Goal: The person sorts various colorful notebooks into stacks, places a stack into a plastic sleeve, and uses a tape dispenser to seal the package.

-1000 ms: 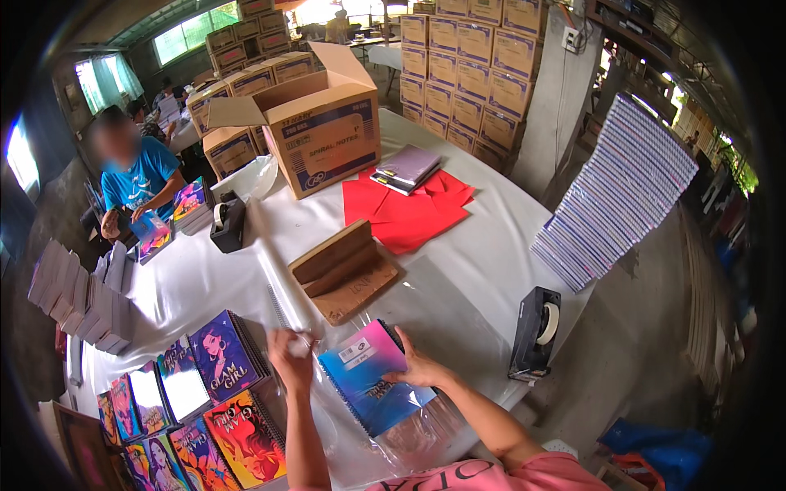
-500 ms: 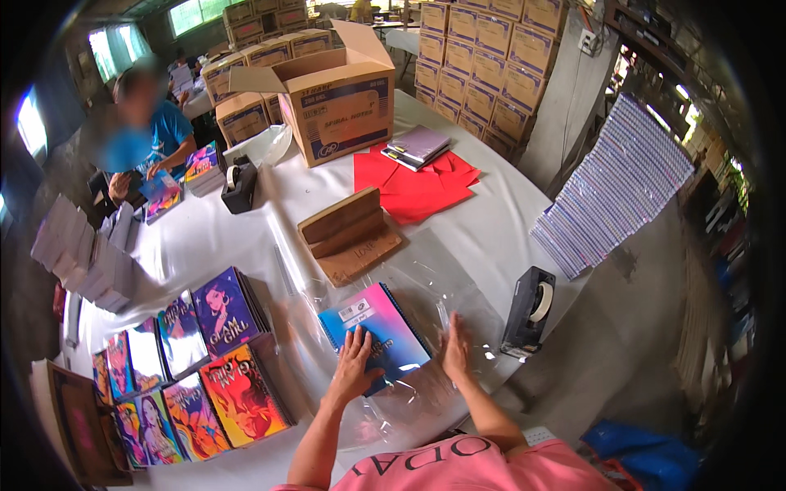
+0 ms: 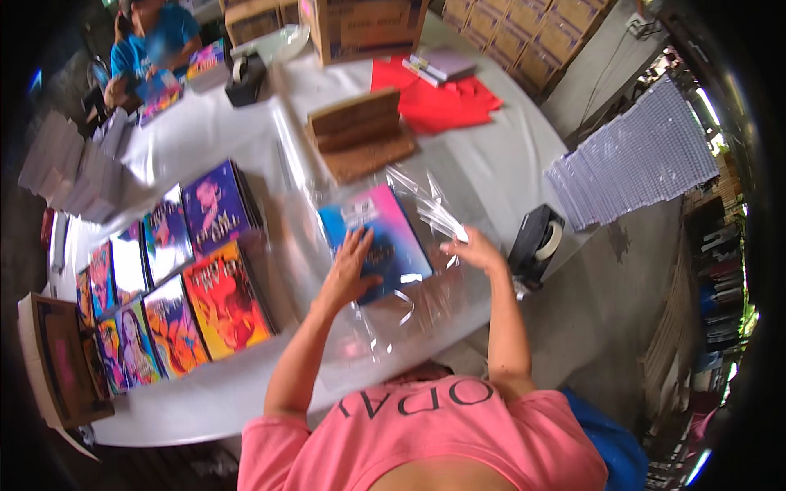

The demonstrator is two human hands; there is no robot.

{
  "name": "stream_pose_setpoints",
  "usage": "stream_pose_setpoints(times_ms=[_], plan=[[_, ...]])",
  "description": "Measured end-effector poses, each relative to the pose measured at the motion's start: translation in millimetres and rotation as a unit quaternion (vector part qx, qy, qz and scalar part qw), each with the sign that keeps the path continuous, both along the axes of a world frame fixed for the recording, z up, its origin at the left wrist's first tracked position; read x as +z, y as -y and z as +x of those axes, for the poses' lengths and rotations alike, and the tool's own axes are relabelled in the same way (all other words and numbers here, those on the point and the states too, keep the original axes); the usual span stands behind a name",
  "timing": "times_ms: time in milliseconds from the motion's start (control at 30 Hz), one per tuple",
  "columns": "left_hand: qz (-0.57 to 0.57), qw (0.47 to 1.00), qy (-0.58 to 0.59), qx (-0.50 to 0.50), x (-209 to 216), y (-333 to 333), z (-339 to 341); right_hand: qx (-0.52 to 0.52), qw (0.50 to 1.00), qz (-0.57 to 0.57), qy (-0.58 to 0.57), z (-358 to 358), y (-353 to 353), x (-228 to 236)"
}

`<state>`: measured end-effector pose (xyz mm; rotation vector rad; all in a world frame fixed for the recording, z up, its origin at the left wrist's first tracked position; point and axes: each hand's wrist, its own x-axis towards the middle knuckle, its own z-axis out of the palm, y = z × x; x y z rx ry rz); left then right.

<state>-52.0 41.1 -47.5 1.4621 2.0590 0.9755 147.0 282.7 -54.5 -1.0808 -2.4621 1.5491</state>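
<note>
A blue and pink book (image 3: 386, 225) lies flat on the white table (image 3: 491, 168) inside a clear plastic sleeve (image 3: 426, 209). My left hand (image 3: 350, 266) rests flat on the book's near part, fingers spread. My right hand (image 3: 473, 248) pinches the sleeve's loose flap at the book's right side. A black tape dispenser (image 3: 536, 241) stands just right of that hand, at the table's edge.
Stacks of colourful books (image 3: 176, 270) cover the table to my left. A brown cardboard holder (image 3: 358, 135) and red sheets (image 3: 446, 102) lie beyond the book. At the far left, a person in blue (image 3: 155, 41) works near another tape dispenser (image 3: 244, 78). White packs (image 3: 70, 164) sit left.
The book went from held up in my hands to lying flat on the table. My left hand now presses it down while my right hand has moved right to the sleeve's flap.
</note>
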Motion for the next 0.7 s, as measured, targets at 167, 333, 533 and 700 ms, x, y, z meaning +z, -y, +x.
stream_pose_setpoints(times_ms=[167, 333, 533, 700], plan=[[-0.13, 0.99, -0.055, -0.02, 41.7, -23.0, 20.4, 0.187, 0.958, 0.192, 0.108, -63.4, 102.3, 54.8], [-0.161, 0.982, -0.093, -0.038, 24.9, -30.2, 15.8, 0.255, 0.967, 0.015, 0.023, -58.9, 109.9, 54.0], [-0.086, 0.996, -0.036, -0.001, 28.8, -13.2, 17.7, -0.139, 0.955, -0.248, -0.086, -93.2, 11.8, 43.8], [-0.081, 0.994, -0.056, -0.037, 33.9, -16.8, 16.4, -0.014, 0.949, -0.218, -0.228, -194.0, -35.9, 10.8]])
